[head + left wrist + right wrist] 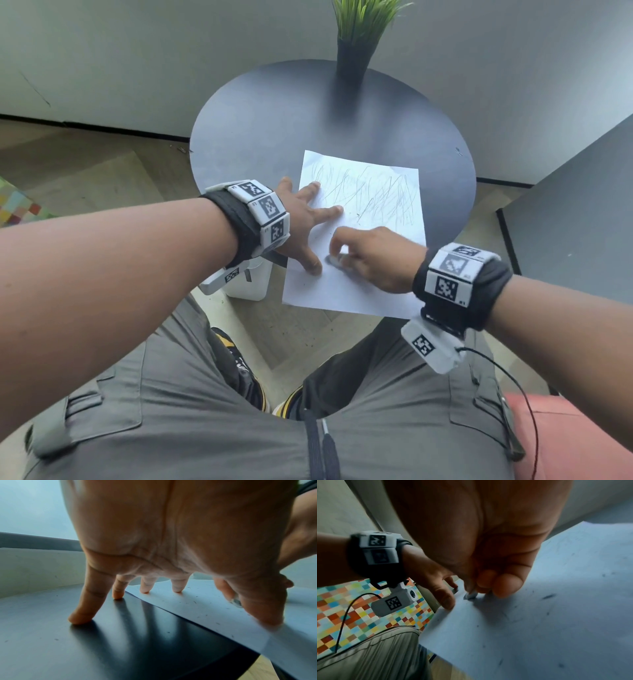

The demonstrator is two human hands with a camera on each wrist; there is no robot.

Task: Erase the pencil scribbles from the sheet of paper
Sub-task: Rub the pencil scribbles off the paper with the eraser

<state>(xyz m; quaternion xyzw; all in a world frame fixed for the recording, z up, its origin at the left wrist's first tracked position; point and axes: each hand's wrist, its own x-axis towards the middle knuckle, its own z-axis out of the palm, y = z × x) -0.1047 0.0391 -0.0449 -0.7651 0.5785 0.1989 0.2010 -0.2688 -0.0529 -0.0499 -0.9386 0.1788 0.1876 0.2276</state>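
A white sheet of paper [370, 240] lies on the round dark table [308, 116], its near edge hanging past the rim. Grey pencil scribbles [370, 195] cover its far half; the near half looks blank. My left hand [308, 219] is spread flat, fingers straight, pressing the sheet's left edge, two fingertips [177, 588] on the paper [214, 615] and the others on the table. My right hand [370, 257] pinches a small grey-smudged eraser [334, 260] against the sheet, right beside my left thumb [313, 265]. In the right wrist view the eraser [471, 595] peeks out under curled fingers.
A dark vase with green grass [352, 44] stands at the table's far edge. Eraser crumbs [548, 596] dot the paper. A dark cabinet [575, 219] stands to the right, a white table leg [250, 281] is below the left wrist, and my knees are under the near edge.
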